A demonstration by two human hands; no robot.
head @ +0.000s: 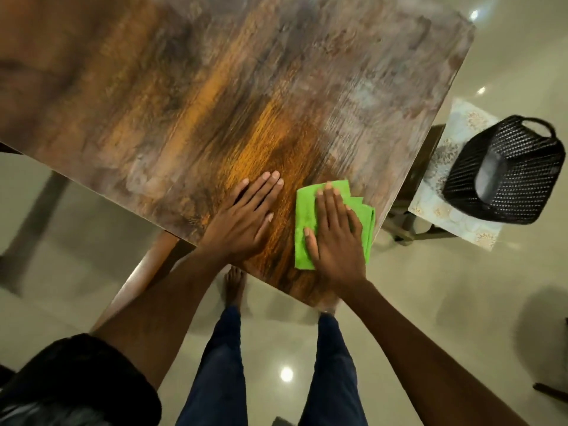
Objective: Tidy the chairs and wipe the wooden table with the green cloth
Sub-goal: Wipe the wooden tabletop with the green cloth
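The wooden table [215, 87] fills the upper part of the head view, its near corner pointing toward my legs. A folded green cloth [302, 216] lies flat on that near corner. My right hand [333, 235] presses down on the cloth with straight, spread fingers. My left hand [242, 216] rests flat on the bare wood just left of the cloth, fingers straight. A chair [445, 207] with a patterned seat stands at the table's right side, partly tucked under the edge.
A black woven basket [504, 173] sits tilted on the chair's patterned seat. A table leg [33, 216] shows at the left below the top. A curved wooden chair back [138, 272] lies under my left forearm. My bare feet stand on glossy beige floor tiles [461, 287].
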